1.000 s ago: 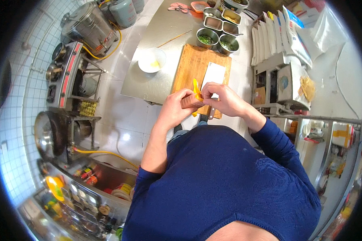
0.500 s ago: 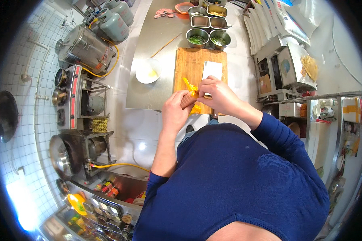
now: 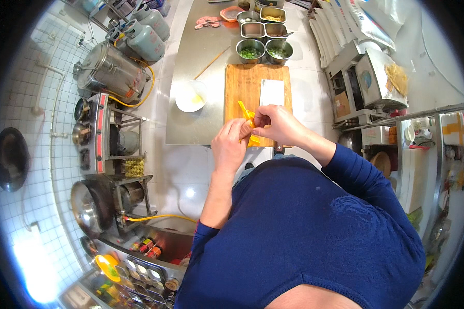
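My left hand [image 3: 230, 143] is closed around a sausage, mostly hidden by the fingers. Bright yellow wrapper [image 3: 246, 112] sticks up from it in strips, and more yellow film shows below. The fingers of my right hand [image 3: 279, 125] pinch at the wrapper, right beside the left fingertips. Both hands are over the near part of a wooden cutting board [image 3: 238, 85]. On the board lies a cleaver [image 3: 271, 92], its broad blade pale with glare and its dark handle [image 3: 279, 148] reaching past the near edge.
Left of the board, a white bowl [image 3: 191, 97] with something yellow inside stands on the steel table [image 3: 183, 123]. A thin stick [image 3: 211, 63] lies behind it. Beyond the board are metal bowls of chopped greens [image 3: 250, 50] and several containers. A gas stove [image 3: 97, 134] stands at left.
The right hand has shifted slightly against the wrapper, and less of the sausage shows between the hands. The whole view has moved a little; the board and bowls remain in place.
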Demonstrator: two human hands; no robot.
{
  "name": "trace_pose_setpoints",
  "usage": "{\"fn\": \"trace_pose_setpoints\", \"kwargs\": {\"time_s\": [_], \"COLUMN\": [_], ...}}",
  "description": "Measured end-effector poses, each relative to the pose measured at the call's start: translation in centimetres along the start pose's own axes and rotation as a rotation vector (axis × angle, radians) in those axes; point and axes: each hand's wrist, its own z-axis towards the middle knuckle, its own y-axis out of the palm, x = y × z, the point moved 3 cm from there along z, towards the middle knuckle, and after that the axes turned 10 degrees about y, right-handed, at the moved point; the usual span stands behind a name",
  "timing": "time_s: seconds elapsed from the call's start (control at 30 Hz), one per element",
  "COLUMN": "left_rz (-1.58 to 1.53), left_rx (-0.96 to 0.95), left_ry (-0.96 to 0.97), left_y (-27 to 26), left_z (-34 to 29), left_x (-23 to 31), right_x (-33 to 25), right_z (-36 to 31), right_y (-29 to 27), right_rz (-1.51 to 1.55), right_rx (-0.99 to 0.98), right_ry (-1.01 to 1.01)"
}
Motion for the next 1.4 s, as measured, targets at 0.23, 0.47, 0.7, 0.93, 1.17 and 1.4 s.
{"fn": "trace_pose_setpoints", "kwargs": {"time_s": [0.23,0.47,0.7,0.93,1.17,1.4], "left_rz": [0.053,-0.082,-0.267,-0.608,-0.340,-0.027], "left_rx": [0.028,0.017,-0.060,-0.070,0.160,0.305], "left_ry": [0.063,-0.025,-0.092,-0.333,-0.097,0.239], "left_y": [-0.3,-0.6,-0.6,1.4,3.8,4.9], "left_z": [0.0,-0.2,-0.3,-0.4,0.0,1.6], "left_x": [0.0,-0.5,-0.7,-0.7,-0.6,-2.1], "right_x": [0.1,0.1,1.3,3.6,2.4,0.3], "right_z": [-0.1,-0.4,0.0,0.3,0.2,-0.3], "right_y": [0.6,0.2,-0.6,-0.7,-0.9,-2.2], "right_rz": [-0.111,0.056,0.120,0.539,0.313,-0.089], "right_rx": [0.057,0.051,-0.053,-0.136,0.182,0.325], "right_ry": [-0.162,-0.182,-0.049,0.176,-0.050,-0.307]}}
